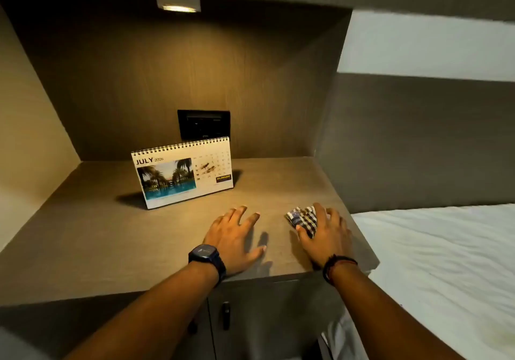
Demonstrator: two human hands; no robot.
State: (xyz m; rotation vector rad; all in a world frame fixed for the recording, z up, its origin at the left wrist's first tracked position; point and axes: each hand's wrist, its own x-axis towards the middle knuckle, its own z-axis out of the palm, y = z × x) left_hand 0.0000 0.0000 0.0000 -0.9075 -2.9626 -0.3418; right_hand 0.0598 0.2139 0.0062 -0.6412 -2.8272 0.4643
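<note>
My right hand [326,235] lies over a small folded checked cloth [303,218] on the brown countertop [111,234], near its right edge; thumb and fingers curl round the cloth. My left hand [237,237] rests flat on the counter with fingers spread, holding nothing, a dark watch on its wrist. The two hands are a short gap apart.
A desk calendar [182,173] showing July stands behind my left hand. A black socket panel [204,124] is on the back wall under a small lamp [178,3]. A white bed [446,262] lies right of the counter. Cabinet doors with a dark handle [225,315] are below.
</note>
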